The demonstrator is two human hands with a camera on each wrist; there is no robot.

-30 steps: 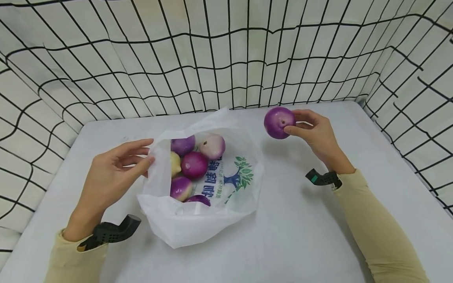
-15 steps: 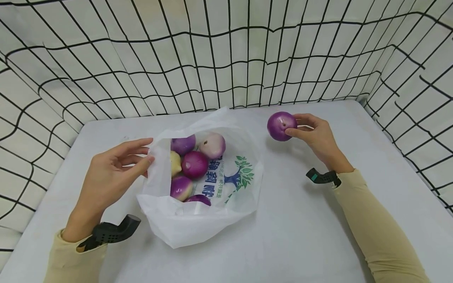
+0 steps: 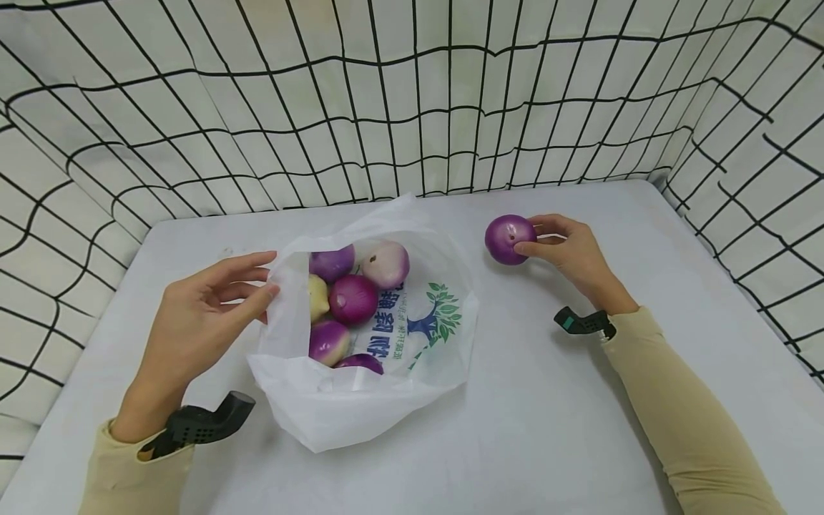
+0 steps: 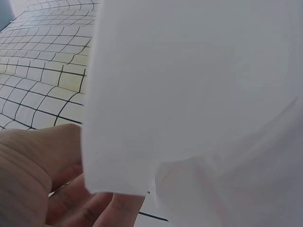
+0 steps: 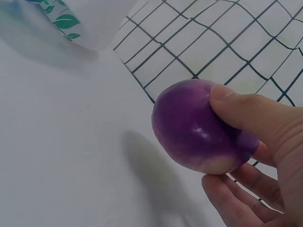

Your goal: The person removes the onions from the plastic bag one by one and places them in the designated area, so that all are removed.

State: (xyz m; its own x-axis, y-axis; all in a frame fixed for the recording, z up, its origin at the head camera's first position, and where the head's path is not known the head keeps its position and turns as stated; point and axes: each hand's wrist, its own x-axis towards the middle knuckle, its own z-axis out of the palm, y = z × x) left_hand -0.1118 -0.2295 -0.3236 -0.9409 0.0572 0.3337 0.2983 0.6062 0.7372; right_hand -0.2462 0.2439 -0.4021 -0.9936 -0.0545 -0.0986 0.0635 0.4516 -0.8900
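The left hand (image 3: 202,315) pinches a white bag (image 3: 360,418) (vegetables (image 3: 353,300) inside); the right hand (image 3: 576,257) grips a purple vegetable (image 3: 503,239).

The tabletop (image 3: 534,400) is white, its far right corner rounded, with faint grey marks (image 3: 225,252) toward the far left. On it, left of the middle, rests an open white plastic bag (image 3: 380,411).

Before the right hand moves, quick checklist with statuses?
1. Right hand gripping purple vegetable: ok, thumb and fingers pinch it.
2. White bag mouth: ok, open.
3. Purple vegetable apart from white bag: ok, visible gap.
4. Left hand pinching white bag: cannot tell; fingers reach its edge, but the bag hides fingertips in the wrist view.
5. Full count of vegetables inside: cannot tell, bag partly covers them.
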